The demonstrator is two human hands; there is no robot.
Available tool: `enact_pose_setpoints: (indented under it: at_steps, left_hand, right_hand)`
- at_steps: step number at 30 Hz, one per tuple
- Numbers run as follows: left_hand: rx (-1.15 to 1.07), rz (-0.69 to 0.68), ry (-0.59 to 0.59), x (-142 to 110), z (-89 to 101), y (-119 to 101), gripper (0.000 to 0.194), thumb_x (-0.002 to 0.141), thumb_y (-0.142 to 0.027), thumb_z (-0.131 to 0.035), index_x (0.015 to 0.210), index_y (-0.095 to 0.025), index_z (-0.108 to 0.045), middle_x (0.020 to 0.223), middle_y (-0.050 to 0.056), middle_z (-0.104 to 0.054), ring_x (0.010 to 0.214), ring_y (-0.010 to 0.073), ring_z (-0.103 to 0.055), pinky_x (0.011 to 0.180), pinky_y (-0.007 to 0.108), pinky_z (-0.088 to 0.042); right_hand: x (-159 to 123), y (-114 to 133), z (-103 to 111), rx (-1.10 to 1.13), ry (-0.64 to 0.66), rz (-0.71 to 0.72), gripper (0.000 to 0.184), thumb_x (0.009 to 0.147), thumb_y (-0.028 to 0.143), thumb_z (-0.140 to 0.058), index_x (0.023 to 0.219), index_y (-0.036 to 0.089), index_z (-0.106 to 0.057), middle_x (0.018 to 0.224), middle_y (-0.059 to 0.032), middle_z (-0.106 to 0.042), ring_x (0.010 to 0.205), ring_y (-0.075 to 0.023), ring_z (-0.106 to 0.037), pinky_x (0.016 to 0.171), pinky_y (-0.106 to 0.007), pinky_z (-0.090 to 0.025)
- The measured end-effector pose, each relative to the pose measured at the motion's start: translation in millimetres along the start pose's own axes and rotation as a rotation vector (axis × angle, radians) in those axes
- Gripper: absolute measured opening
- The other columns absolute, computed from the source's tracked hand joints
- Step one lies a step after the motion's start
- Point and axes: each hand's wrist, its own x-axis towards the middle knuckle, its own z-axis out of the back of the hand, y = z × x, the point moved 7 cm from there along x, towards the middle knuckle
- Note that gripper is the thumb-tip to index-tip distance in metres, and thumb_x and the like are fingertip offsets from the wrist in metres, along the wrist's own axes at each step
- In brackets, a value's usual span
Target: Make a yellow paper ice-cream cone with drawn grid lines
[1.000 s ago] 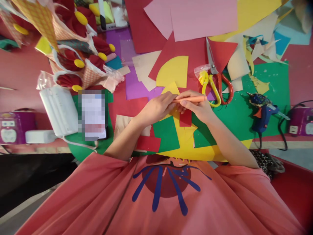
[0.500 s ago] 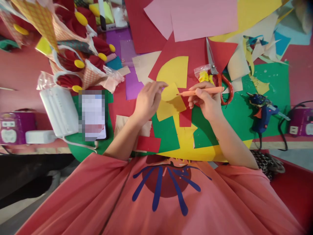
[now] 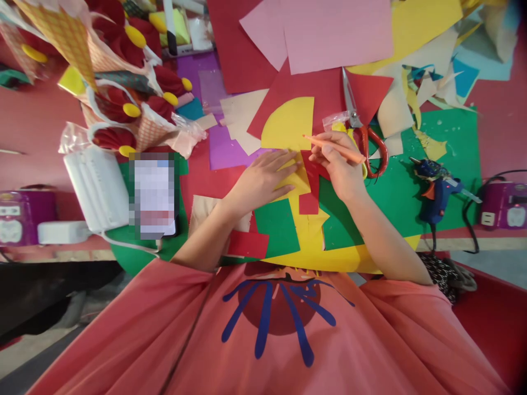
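Note:
My left hand (image 3: 269,178) lies flat with fingers spread on a yellow paper piece (image 3: 302,184), covering much of it. Just above lies another yellow piece shaped like a quarter circle (image 3: 290,123). In my right hand (image 3: 341,170) is an orange felt-tip pen (image 3: 340,148), held in a writing grip. Its tip points up and left over the lower right of the quarter circle; whether it touches the paper I cannot tell. Red-handled scissors (image 3: 373,148) rest just right of my right hand, beside a small plastic bag (image 3: 334,120) with something yellow by it.
A hot glue gun (image 3: 438,192) lies at the right with its cord. To the left are a phone (image 3: 154,197), a white power strip or adapter block (image 3: 96,186) and wrapped cones with dark red fabric (image 3: 115,104). Pink sheets (image 3: 337,38) and paper scraps spread across the back.
My left hand has come down and flattened onto the lower yellow piece. My right hand has shifted slightly left, and the pen has turned so its tip points higher.

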Motion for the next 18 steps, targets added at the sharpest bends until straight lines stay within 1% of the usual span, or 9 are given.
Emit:
enact_pose_setpoints:
  at_steps: [2,4,5,7,10,13,15,17,18]
  left_hand:
    - [0.013,-0.035,0.07,-2.5,0.8,-2.6,0.043,0.094,-0.032,-0.052,0.135,-0.016,-0.052,0.15,0.014,-0.042,0.141,0.0299,-0.038,0.117,0.051,-0.03]
    - [0.038,-0.053,0.129,-6.9,0.9,-4.7,0.042,0.095,-0.027,-0.051,0.135,-0.017,-0.051,0.15,0.014,-0.042,0.14,0.0287,-0.039,0.117,0.051,-0.029]
    - [0.05,-0.065,0.152,-9.4,0.3,-6.0,0.041,0.095,-0.025,-0.05,0.135,-0.017,-0.052,0.15,0.013,-0.042,0.14,0.0277,-0.04,0.117,0.05,-0.03]
    - [0.077,-0.091,0.176,-14.4,-2.2,-8.9,0.039,0.094,-0.022,-0.05,0.133,-0.017,-0.053,0.15,0.012,-0.043,0.14,0.0263,-0.04,0.116,0.046,-0.034]
    - [0.091,-0.098,0.141,-19.1,-4.5,-9.6,0.041,0.094,-0.021,-0.05,0.134,-0.016,-0.051,0.147,0.013,-0.046,0.138,0.0262,-0.042,0.113,0.044,-0.039]
    - [0.072,-0.108,0.07,-20.6,-3.7,-7.8,0.04,0.094,-0.023,-0.049,0.133,-0.015,-0.053,0.142,0.014,-0.052,0.135,0.0277,-0.047,0.111,0.046,-0.042]
    - [0.061,-0.153,0.033,-21.1,-2.6,-8.1,0.038,0.094,-0.025,-0.049,0.129,-0.013,-0.057,0.138,0.015,-0.056,0.131,0.0289,-0.051,0.109,0.047,-0.045]
    - [0.041,-0.198,0.004,-22.0,-1.4,-8.2,0.035,0.093,-0.025,-0.049,0.124,-0.013,-0.061,0.134,0.015,-0.059,0.127,0.0284,-0.055,0.106,0.046,-0.047]
    - [0.026,-0.21,-0.006,-22.3,-1.1,-7.6,0.034,0.093,-0.025,-0.049,0.122,-0.013,-0.063,0.132,0.015,-0.06,0.125,0.0276,-0.057,0.106,0.045,-0.048]
  right_hand:
    - [2.0,-1.8,0.7,0.028,-0.003,0.0,0.03,0.078,0.056,-0.068,0.091,0.03,-0.062,0.087,0.0,-0.061,0.081,-0.0151,-0.062,0.082,-0.032,-0.058]
    - [4.1,-4.4,1.1,0.036,-0.003,-0.004,0.028,0.08,0.055,-0.066,0.087,0.028,-0.061,0.077,0.0025,-0.058,0.069,-0.0116,-0.058,0.077,-0.029,-0.057]
    - [5.0,-5.7,1.3,0.037,-0.002,-0.007,0.029,0.081,0.056,-0.065,0.086,0.027,-0.061,0.073,0.0034,-0.056,0.065,-0.0104,-0.056,0.075,-0.028,-0.057]
    - [5.5,-6.5,1.1,0.05,0.016,-0.006,0.03,0.082,0.056,-0.063,0.087,0.026,-0.061,0.073,0.0035,-0.058,0.065,-0.0094,-0.058,0.071,-0.026,-0.056]
    - [1.0,-3.4,-1.9,0.067,0.1,-0.012,0.027,0.085,0.049,-0.063,0.094,0.024,-0.064,0.083,0.0011,-0.065,0.072,-0.0101,-0.064,0.071,-0.025,-0.055]
    - [-8.3,1.6,-4.7,-0.076,0.179,-0.008,0.027,0.083,0.044,-0.067,0.098,0.022,-0.067,0.088,-0.0006,-0.068,0.073,-0.01,-0.065,0.068,-0.024,-0.054]
    - [-13.5,2.4,-5.1,-0.176,0.188,0.003,0.026,0.084,0.044,-0.067,0.095,0.02,-0.067,0.081,-0.0001,-0.068,0.065,-0.0087,-0.062,0.056,-0.02,-0.05]
    - [-15.6,0.0,-4.7,-0.197,0.17,-0.002,0.025,0.086,0.045,-0.063,0.091,0.02,-0.065,0.074,0.0013,-0.065,0.056,-0.0068,-0.058,0.044,-0.017,-0.043]
    - [-15.4,-1.9,-4.5,-0.183,0.158,-0.01,0.026,0.087,0.045,-0.062,0.089,0.02,-0.064,0.072,0.0016,-0.065,0.054,-0.0066,-0.058,0.042,-0.017,-0.042]
